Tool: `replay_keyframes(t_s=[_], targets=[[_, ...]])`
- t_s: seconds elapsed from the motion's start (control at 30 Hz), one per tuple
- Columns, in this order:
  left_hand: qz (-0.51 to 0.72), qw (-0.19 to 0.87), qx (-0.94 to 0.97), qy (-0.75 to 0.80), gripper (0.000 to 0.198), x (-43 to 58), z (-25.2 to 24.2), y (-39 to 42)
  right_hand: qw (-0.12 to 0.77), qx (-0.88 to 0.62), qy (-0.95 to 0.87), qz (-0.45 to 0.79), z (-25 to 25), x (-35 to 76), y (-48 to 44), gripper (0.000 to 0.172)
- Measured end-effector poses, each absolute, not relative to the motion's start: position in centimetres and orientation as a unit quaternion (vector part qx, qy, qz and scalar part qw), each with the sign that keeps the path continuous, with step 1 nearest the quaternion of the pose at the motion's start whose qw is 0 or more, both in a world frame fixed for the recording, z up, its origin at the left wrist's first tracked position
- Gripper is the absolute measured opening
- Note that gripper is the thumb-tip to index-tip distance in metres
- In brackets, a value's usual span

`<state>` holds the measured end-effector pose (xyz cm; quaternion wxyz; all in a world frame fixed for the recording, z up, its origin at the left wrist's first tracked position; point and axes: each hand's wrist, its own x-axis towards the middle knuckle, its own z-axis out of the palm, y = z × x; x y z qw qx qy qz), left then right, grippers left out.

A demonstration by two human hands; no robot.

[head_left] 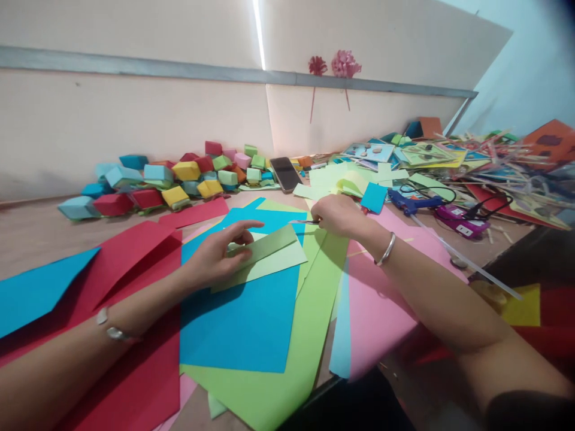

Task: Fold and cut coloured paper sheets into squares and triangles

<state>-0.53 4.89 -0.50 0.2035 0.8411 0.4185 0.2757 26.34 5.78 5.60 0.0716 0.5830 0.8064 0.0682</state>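
My left hand (220, 254) pinches a folded light green paper strip (274, 246), with the thumb on its near side and the index finger stretched out above. Beneath the strip is a paler green sheet (287, 258), lying over a large blue sheet (242, 329). My right hand (339, 215) is closed around scissors (305, 222); their thin metal blades point left toward the strip, apart from it. The scissors' handles are hidden inside the fingers. Under the blue sheet lies a bigger lime green sheet (323, 299).
Red sheets (139, 329) spread at left, pink paper (381, 293) at right. Several small coloured paper boxes (157, 173) line the wall beside a phone (286, 175). A blue glue gun (411, 202), a purple power strip (462, 221) and piled paper crafts (431, 154) occupy the right side.
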Motion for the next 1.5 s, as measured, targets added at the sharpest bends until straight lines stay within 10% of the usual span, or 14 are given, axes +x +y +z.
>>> replay_keyframes(t_s=[0.53,1.5], targets=[[0.215,-0.105,0.9,0.364,0.034,-0.1,-1.0,4.8,0.118,0.493,0.861,0.032,5.3,25.5,5.1,0.025],[0.225,0.097,0.889,0.386,0.051,-0.1,-1.7,5.2,0.078,0.519,0.851,0.037,6.4,25.1,3.2,0.032]])
